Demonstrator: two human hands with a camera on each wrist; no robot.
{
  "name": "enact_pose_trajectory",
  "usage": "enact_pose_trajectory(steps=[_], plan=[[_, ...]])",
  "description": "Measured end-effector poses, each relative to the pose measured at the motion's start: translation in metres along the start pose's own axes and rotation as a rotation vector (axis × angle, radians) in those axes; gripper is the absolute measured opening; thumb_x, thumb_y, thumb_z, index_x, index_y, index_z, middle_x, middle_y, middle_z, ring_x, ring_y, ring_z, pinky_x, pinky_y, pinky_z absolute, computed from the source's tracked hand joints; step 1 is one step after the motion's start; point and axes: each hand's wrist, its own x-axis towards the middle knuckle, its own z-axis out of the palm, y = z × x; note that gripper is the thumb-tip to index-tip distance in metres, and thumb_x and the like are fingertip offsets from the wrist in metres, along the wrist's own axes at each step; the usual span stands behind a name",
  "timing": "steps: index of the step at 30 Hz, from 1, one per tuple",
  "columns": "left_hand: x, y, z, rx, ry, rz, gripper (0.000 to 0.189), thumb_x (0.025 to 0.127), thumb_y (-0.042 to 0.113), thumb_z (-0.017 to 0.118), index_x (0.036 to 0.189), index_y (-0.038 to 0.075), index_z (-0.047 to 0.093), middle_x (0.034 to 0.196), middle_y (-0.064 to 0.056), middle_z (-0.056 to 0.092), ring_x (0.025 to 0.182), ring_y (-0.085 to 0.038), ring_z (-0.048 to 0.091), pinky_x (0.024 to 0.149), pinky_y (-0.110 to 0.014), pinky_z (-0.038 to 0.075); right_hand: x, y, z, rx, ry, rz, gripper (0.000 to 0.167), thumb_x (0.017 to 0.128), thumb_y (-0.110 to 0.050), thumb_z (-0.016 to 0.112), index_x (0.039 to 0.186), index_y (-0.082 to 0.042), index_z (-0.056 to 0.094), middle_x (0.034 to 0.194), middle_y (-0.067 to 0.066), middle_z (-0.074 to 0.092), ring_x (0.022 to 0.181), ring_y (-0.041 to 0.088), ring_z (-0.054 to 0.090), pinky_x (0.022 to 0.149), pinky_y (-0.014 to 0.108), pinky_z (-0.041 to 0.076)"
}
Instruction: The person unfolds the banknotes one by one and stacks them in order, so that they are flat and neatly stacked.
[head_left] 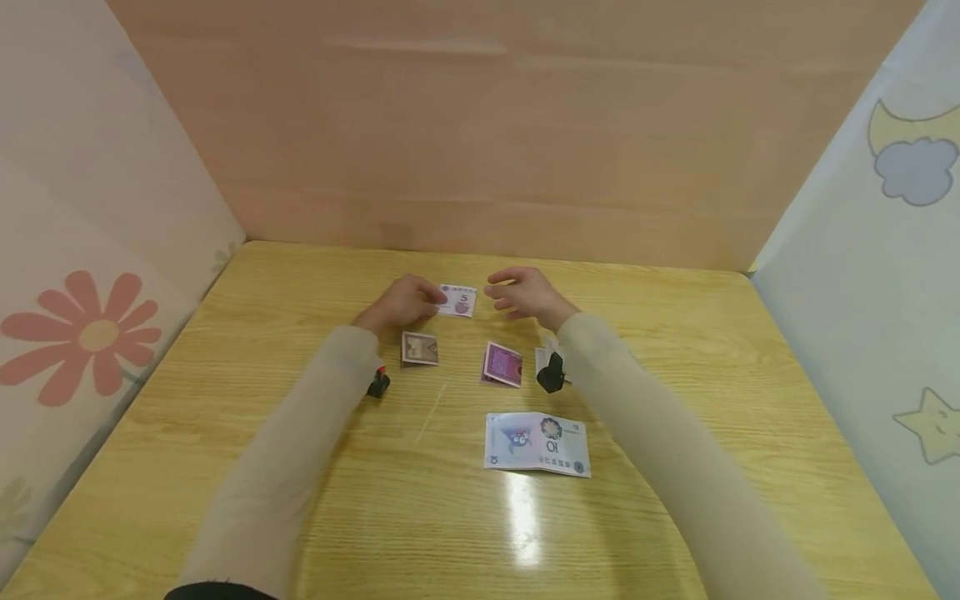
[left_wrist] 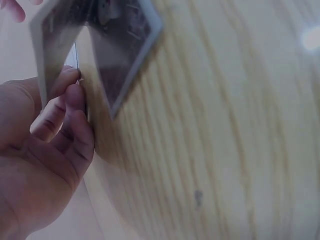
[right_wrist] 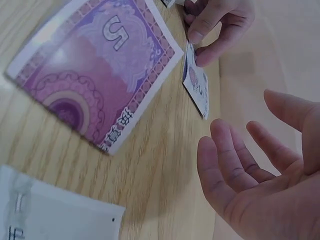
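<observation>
Toward the back of the table my left hand [head_left: 406, 302] pinches the left end of a pale purple play banknote [head_left: 459, 301] printed with a 5. In the right wrist view, thumb and fingers of that hand grip the end of this note [right_wrist: 196, 82]. My right hand [head_left: 528, 295] is just right of the note, its fingers loosely bent, holding nothing. Closer to me lie a folded brown note [head_left: 420, 349], near the left wrist, and a folded purple note [head_left: 502, 365] also printed with a 5. The brown note [left_wrist: 122, 45] stands tented in the left wrist view.
A creased play note marked 10 [head_left: 537, 444] lies nearer the front. Another pale note [right_wrist: 55, 212] sits partly hidden under the right wrist in the head view. Behind the wooden table [head_left: 300, 500] rises a tan panel [head_left: 487, 142], with patterned walls on both sides.
</observation>
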Motion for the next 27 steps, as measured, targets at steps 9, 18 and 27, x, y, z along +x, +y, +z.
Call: enact_pose_trajectory(steps=[9, 18, 27], plan=[[0.005, 0.0, 0.003, 0.006, 0.01, 0.0, 0.025, 0.09, -0.003, 0.066, 0.113, -0.001, 0.073, 0.123, -0.019, 0.067, 0.117, -0.032, 0.057, 0.104, -0.045, 0.042, 0.014, 0.001, 0.01, 0.022, 0.01, 0.065, 0.046, 0.102, -0.022, 0.061, 0.143, -0.003, 0.052, 0.133, 0.021, 0.06, 0.113, 0.034, 0.063, 0.095, 0.046, 0.052], [0.006, 0.004, 0.008, -0.024, 0.015, -0.025, 0.025, 0.089, -0.004, 0.066, 0.114, 0.0, 0.074, 0.124, -0.018, 0.066, 0.107, -0.029, 0.057, 0.094, -0.04, 0.046, 0.025, 0.003, 0.015, 0.038, 0.063, 0.137, 0.04, 0.102, -0.02, 0.061, 0.138, -0.005, 0.056, 0.117, 0.017, 0.064, 0.09, 0.022, 0.064, 0.077, 0.034, 0.057], [0.006, 0.011, 0.012, -0.038, 0.021, -0.052, 0.025, 0.091, -0.003, 0.066, 0.114, 0.0, 0.073, 0.124, -0.016, 0.066, 0.112, -0.028, 0.057, 0.1, -0.042, 0.045, 0.033, 0.005, 0.017, 0.01, 0.089, 0.193, 0.041, 0.1, -0.019, 0.063, 0.137, -0.003, 0.055, 0.102, 0.009, 0.061, 0.078, 0.015, 0.059, 0.069, 0.027, 0.053]])
